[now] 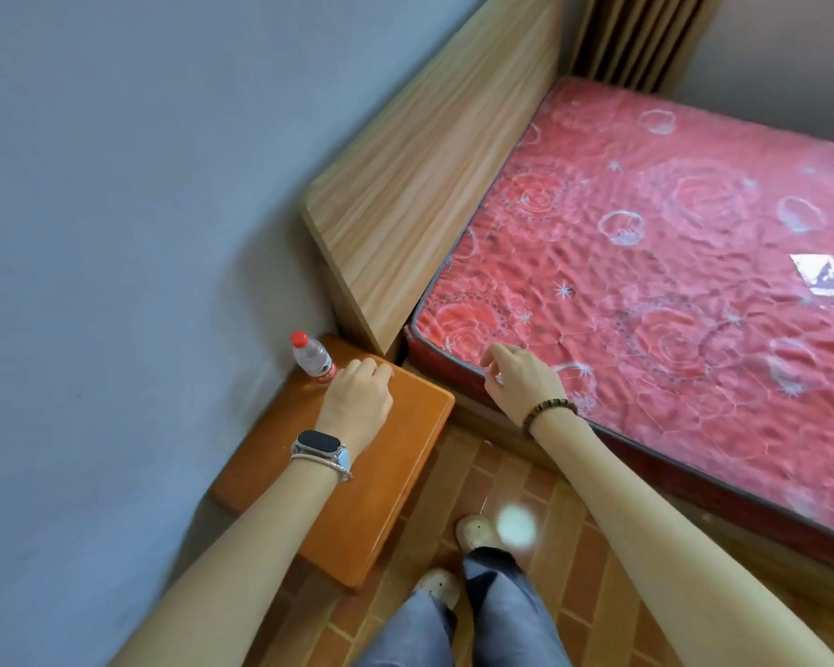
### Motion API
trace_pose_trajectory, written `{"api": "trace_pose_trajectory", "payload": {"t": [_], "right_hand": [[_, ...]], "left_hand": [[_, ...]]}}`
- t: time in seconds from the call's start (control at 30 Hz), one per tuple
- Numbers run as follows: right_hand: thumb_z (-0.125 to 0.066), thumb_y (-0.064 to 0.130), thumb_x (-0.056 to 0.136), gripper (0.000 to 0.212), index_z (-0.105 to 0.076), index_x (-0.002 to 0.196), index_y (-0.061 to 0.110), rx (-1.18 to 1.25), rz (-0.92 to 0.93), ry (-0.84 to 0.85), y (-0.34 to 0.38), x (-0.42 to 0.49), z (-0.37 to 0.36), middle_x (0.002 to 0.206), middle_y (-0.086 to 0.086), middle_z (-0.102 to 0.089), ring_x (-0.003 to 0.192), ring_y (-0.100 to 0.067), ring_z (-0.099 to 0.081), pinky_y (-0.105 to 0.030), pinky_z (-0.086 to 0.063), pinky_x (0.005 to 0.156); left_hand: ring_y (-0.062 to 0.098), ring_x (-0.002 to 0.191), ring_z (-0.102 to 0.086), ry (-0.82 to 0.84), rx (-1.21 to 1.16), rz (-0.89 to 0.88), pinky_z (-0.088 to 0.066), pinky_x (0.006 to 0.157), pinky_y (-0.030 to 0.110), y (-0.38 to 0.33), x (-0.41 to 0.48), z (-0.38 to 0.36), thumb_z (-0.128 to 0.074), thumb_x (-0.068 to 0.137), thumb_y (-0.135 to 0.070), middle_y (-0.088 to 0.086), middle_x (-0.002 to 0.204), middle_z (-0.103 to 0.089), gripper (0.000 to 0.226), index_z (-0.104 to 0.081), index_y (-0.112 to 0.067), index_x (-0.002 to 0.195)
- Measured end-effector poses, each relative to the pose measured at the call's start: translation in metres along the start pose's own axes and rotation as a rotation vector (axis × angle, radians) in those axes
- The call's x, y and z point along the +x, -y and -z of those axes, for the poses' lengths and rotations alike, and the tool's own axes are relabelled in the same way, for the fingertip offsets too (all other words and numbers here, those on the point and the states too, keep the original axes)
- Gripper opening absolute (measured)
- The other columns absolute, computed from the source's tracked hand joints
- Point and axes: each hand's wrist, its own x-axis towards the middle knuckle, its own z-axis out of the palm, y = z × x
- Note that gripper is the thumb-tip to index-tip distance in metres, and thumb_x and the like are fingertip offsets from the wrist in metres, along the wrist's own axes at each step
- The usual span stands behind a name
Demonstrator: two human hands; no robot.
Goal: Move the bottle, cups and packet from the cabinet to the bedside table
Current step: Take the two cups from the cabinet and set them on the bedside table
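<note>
Bottle first: a small clear plastic bottle with a red cap point(310, 357) stands upright at the far corner of the orange wooden counter point(396, 474), close to the grey wall point(140, 209). Just beside it, the left hand point(357, 394) hovers over the counter's far edge, fingers loosely curled under, gripping nothing I can see. Further right, the right hand point(521, 382) hangs relaxed and empty over the corner of the red rose-patterned mattress point(670, 243).

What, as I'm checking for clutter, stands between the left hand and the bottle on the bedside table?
Nothing visible. The left hand sits right beside the bottle, which stands on the bedside table near the wall; no other item lies between them.
</note>
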Motion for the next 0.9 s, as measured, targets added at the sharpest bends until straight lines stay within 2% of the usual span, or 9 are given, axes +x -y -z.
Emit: {"api": "trace_pose_trajectory", "payload": {"t": [0.2, 0.33, 0.47, 0.6, 0.7, 0.9], "right_hand": [[-0.050, 0.017, 0.092, 0.015, -0.060, 0.104, 0.017, -0.016, -0.367, -0.113, -0.050, -0.091, 0.027, 0.103, -0.001, -0.064, 0.094, -0.023, -0.060, -0.035, -0.052, 0.073], [-0.050, 0.021, 0.094, 0.015, -0.060, 0.104, 0.018, -0.024, -0.607, -0.163, -0.083, -0.172, 0.040, 0.101, -0.001, -0.065, 0.093, -0.023, -0.061, -0.033, -0.051, 0.073], [-0.051, 0.025, 0.094, 0.015, -0.059, 0.105, 0.019, -0.021, -0.806, -0.205, -0.103, -0.259, 0.049, 0.101, -0.001, -0.064, 0.093, -0.022, -0.062, -0.032, -0.050, 0.072], [-0.052, 0.026, 0.094, 0.013, -0.059, 0.103, 0.020, 0.003, -1.026, -0.270, -0.107, -0.355, 0.046, 0.099, 0.001, -0.065, 0.092, -0.020, -0.062, -0.029, -0.047, 0.069], [-0.053, 0.026, 0.093, 0.009, -0.059, 0.099, 0.022, 0.038, -1.243, -0.314, -0.099, -0.443, 0.036, 0.097, 0.002, -0.066, 0.088, -0.019, -0.063, -0.028, -0.048, 0.067], [-0.054, 0.025, 0.094, 0.009, -0.060, 0.100, 0.021, 0.127, -1.545, -0.429, -0.059, -0.586, 0.013, 0.099, 0.001, -0.065, 0.088, -0.019, -0.063, -0.033, -0.054, 0.073]], "left_hand": [[0.030, 0.076, -0.059, 0.012, 0.036, -0.358, -0.050, 0.068, 0.039, -0.064, 0.026, 0.002, -0.066, 0.077, -0.010, 0.012, 0.081, -0.063, 0.016, -0.065, -0.006, 0.093], [0.029, 0.068, -0.055, 0.011, -0.011, -0.585, -0.048, 0.063, 0.039, -0.135, 0.029, 0.002, -0.066, 0.074, -0.004, 0.012, 0.073, -0.058, 0.010, -0.059, -0.004, 0.081], [0.031, 0.065, -0.054, 0.032, -0.063, -0.806, -0.050, 0.059, 0.041, -0.216, 0.014, -0.004, -0.065, 0.069, 0.002, 0.013, 0.070, -0.058, 0.012, -0.061, -0.002, 0.079], [0.032, 0.063, -0.055, 0.067, -0.108, -1.008, -0.050, 0.057, 0.041, -0.290, -0.017, -0.013, -0.066, 0.064, 0.005, 0.012, 0.068, -0.059, 0.016, -0.062, -0.004, 0.077], [0.032, 0.066, -0.056, 0.102, -0.131, -1.147, -0.050, 0.060, 0.044, -0.342, -0.059, -0.018, -0.064, 0.069, 0.000, 0.011, 0.071, -0.059, 0.012, -0.061, -0.005, 0.079], [0.032, 0.068, -0.054, 0.164, -0.143, -1.415, -0.048, 0.061, 0.043, -0.421, -0.164, -0.026, -0.060, 0.074, -0.004, 0.011, 0.073, -0.056, 0.007, -0.058, -0.005, 0.080]]}}
